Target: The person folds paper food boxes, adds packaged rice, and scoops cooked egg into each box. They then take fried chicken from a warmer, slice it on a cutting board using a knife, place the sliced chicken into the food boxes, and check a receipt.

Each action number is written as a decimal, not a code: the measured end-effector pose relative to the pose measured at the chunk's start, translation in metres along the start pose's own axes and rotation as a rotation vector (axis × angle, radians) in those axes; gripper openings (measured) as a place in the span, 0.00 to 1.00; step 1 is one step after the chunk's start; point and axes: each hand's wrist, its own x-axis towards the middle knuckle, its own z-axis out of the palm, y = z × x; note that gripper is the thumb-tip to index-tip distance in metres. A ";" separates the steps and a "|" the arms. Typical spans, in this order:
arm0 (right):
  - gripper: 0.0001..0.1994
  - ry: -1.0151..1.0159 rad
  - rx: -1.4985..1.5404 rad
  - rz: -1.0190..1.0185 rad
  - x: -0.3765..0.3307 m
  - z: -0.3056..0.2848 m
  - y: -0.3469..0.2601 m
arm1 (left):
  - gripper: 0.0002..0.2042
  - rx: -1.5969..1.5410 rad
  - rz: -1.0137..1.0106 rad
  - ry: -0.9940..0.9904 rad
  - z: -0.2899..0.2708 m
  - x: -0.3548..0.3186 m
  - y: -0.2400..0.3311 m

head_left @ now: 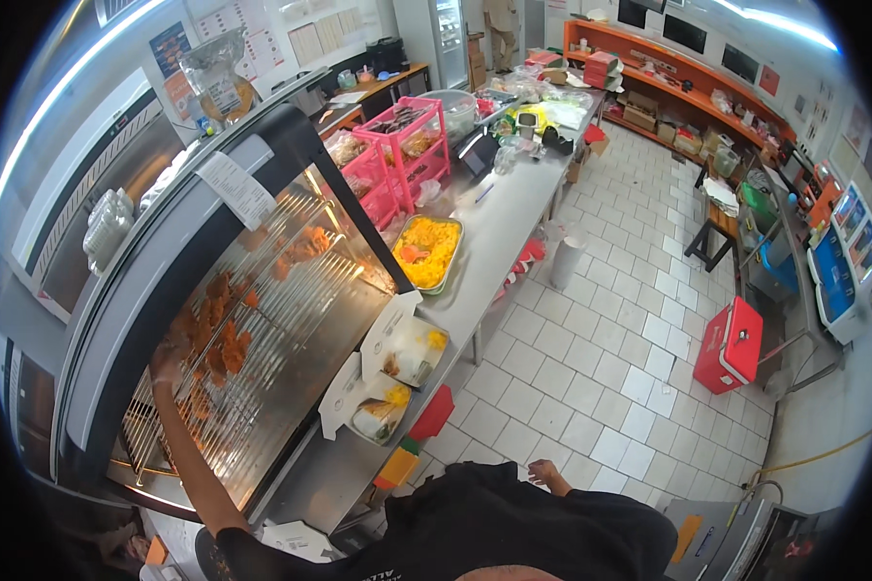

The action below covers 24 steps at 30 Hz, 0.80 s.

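Reaching my left hand (pixel 170 366) into the warmer, over fried chicken pieces (pixel 218 334) on the wire rack's (pixel 291 320) left edge; its grip I cannot tell. They look crisp, greasy, crumbly, best pinched across the thick middle. My right hand (pixel 549 474) hangs loosely spread.

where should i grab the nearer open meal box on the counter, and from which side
Grip the nearer open meal box by its lower tray walls, thumb on one side and fingers on the other, coming from the floor-side edge of the steel counter. Its lid stands open toward the warming cabinet, so that side is blocked, and the food-filled top probably rules out a grip from above.
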 end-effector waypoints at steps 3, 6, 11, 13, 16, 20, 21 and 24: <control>0.14 -0.053 -0.018 0.014 0.006 0.001 -0.007 | 0.18 0.003 -0.002 0.021 -0.004 -0.013 0.001; 0.15 -0.129 -0.040 0.032 0.014 0.002 -0.022 | 0.18 0.014 -0.017 0.054 -0.007 -0.029 0.000; 0.17 -0.035 -0.111 -0.181 0.021 0.011 -0.060 | 0.18 -0.006 0.008 0.176 -0.011 -0.053 -0.002; 0.17 -0.079 -0.126 -0.200 0.022 0.016 -0.073 | 0.17 -0.089 0.066 0.283 -0.014 -0.061 -0.001; 0.17 -0.053 -0.165 -0.200 0.026 0.025 -0.087 | 0.17 0.276 0.222 0.519 -0.017 -0.076 0.004; 0.18 -0.098 -0.228 -0.199 0.034 0.046 -0.083 | 0.19 0.155 -0.014 0.491 -0.027 -0.138 0.017; 0.17 -0.107 -0.267 -0.179 0.036 0.052 -0.079 | 0.20 0.133 -0.069 0.478 -0.024 -0.155 0.021; 0.18 -0.192 -0.406 -0.151 0.045 0.067 -0.058 | 0.20 -0.320 -0.454 0.705 -0.017 -0.253 0.033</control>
